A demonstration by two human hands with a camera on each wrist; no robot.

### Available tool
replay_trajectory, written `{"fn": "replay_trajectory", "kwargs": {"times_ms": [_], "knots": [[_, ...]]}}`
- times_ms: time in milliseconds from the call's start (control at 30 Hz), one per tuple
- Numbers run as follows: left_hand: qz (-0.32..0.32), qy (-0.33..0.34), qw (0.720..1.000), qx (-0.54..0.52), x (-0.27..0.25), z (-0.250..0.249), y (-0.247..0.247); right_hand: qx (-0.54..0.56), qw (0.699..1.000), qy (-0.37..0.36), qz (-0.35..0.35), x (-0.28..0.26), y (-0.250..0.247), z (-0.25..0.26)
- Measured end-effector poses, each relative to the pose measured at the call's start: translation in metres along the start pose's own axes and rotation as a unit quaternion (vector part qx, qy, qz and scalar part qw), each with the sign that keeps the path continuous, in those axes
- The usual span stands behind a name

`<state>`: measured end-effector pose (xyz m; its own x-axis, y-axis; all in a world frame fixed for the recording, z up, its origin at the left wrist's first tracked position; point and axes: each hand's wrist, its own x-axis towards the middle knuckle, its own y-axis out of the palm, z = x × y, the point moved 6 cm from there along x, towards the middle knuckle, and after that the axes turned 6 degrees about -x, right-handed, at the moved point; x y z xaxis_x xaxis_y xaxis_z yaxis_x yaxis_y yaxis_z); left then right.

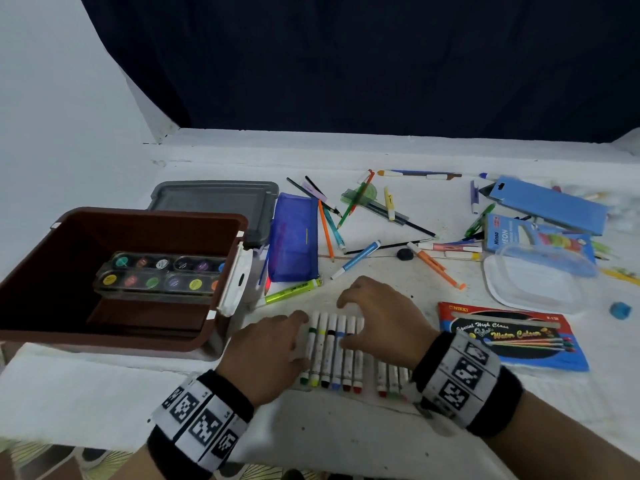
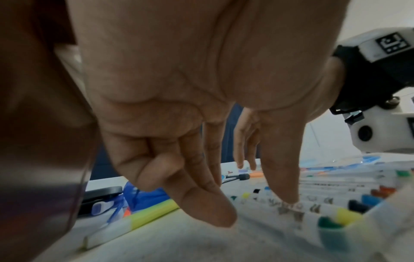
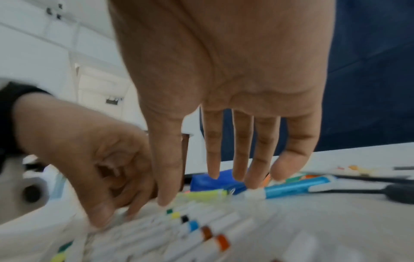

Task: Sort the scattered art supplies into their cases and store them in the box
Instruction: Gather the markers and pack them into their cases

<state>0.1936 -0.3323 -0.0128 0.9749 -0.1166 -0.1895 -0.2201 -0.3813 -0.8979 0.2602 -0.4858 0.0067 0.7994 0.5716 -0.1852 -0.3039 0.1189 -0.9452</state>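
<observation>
Near the table's front edge, the left hand [image 1: 268, 344] and right hand [image 1: 381, 318] rest spread, gripping nothing, on light, round markers [image 1: 332, 351]; squeeze the row's sides, or they roll.

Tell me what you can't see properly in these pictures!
- Head view: the right hand and its wristband cover part of the row of markers, so they can't be counted.
- Head view: the far right of the table is blurred; items beside the blue carton are unclear.
- Head view: the brown box wall hides part of its floor beyond the paint set.
- Right wrist view: motion blur smears the left hand.
</observation>
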Motion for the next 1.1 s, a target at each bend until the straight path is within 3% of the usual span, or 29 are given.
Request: {"fn": "replay_trajectory", "kwargs": {"times_ms": [233, 433, 600, 833, 967, 1100], "knots": [[0.013, -0.042, 0.999, -0.005, -0.016, 0.01, 0.011, -0.109, 0.989, 0.074, 0.059, -0.034, -0.011, -0.066], [0.02, -0.046, 0.996, -0.072, -0.011, 0.009, 0.014, -0.112, 0.989, 0.062, 0.072, -0.03, -0.003, -0.068], [-0.022, -0.041, 0.986, -0.158, -0.015, 0.009, 0.007, -0.093, 0.989, 0.076, 0.089, -0.026, -0.002, -0.077], [-0.115, 0.025, 0.95, -0.288, -0.02, -0.019, -0.02, -0.074, 0.99, 0.071, 0.095, -0.023, 0.0, -0.08], [-0.188, 0.097, 0.95, -0.23, -0.009, -0.046, -0.047, -0.124, 0.987, 0.071, 0.071, -0.021, 0.0, -0.064], [-0.185, 0.123, 0.953, -0.204, 0.009, -0.055, -0.06, -0.13, 0.986, 0.083, 0.06, -0.024, 0.004, -0.052]]}}
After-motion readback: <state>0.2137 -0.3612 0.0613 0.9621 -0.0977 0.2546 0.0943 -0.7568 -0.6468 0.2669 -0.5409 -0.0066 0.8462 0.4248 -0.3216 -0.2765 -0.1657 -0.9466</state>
